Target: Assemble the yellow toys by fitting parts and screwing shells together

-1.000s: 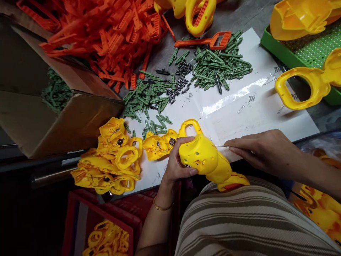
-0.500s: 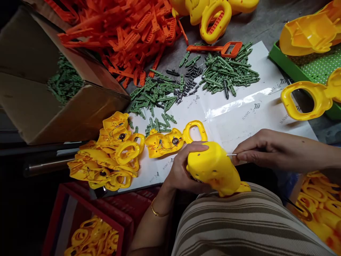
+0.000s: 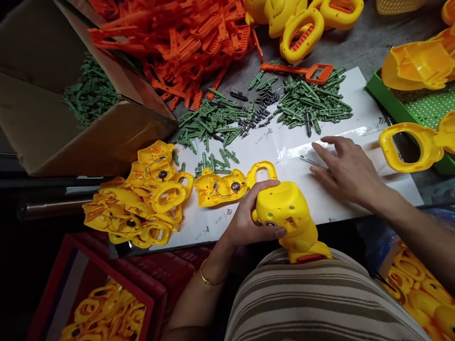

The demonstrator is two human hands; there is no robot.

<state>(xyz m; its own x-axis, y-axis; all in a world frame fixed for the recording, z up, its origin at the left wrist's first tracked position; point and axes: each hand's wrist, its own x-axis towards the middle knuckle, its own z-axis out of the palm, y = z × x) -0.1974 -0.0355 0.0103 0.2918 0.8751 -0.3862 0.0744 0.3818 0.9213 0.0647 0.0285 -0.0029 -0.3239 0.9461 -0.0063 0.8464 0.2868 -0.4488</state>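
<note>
My left hand (image 3: pixel 249 220) is closed around a yellow plastic toy body (image 3: pixel 287 215) held at the table's near edge, above my striped lap. My right hand (image 3: pixel 346 170) lies flat with spread fingers on the white plastic sheet (image 3: pixel 295 151), its fingertips on a thin metal pin (image 3: pixel 313 162) lying there. Left of the toy, an open yellow half shell with wires (image 3: pixel 222 187) lies on the sheet.
A heap of yellow half shells (image 3: pixel 138 203) lies at left, beside a cardboard box (image 3: pixel 81 132) of green pieces. Green pins (image 3: pixel 313 102) and small black parts (image 3: pixel 258 113) spread behind. Orange handles (image 3: pixel 185 38) pile at back. A green tray (image 3: pixel 415 102) with yellow shells stands at right.
My right hand drew the thin pin away from the toy body and laid it flat on the white sheet, fingers opening. My left hand turned the toy slightly.
</note>
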